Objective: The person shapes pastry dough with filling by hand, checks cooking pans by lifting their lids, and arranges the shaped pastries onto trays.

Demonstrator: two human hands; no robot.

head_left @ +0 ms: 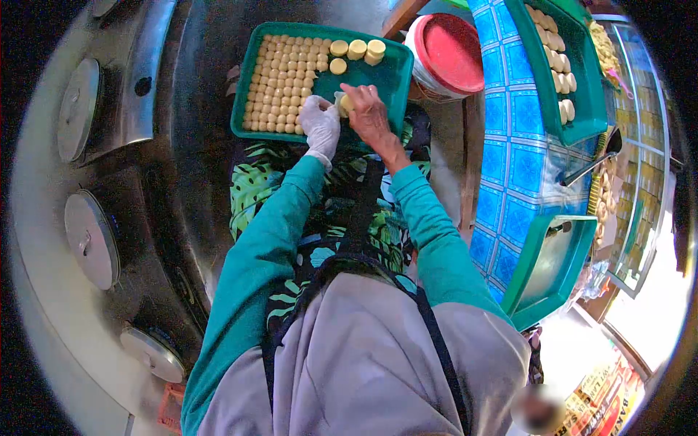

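A green tray (pixel 398 91) rests across my lap. Its left part is packed with rows of small round dough balls (pixel 280 80). At its upper right stand pale flat dough discs (pixel 356 49), some of them stacked. My right hand (pixel 369 118), bare, is closed with its fingers around a pale dough disc (pixel 345 106) over the tray's near part. Close against that disc is my left hand (pixel 321 125) in a white glove, its fingers curled together beside the dough balls. What lies inside the left fingers is hidden.
To the right, a table with a blue checked cloth (pixel 507 145) carries a green tray of oblong dough pieces (pixel 556 62) and another green tray (pixel 523 294). A bucket with a red lid (pixel 451 52) stands beyond my tray. Round metal lids (pixel 91 240) line the left side.
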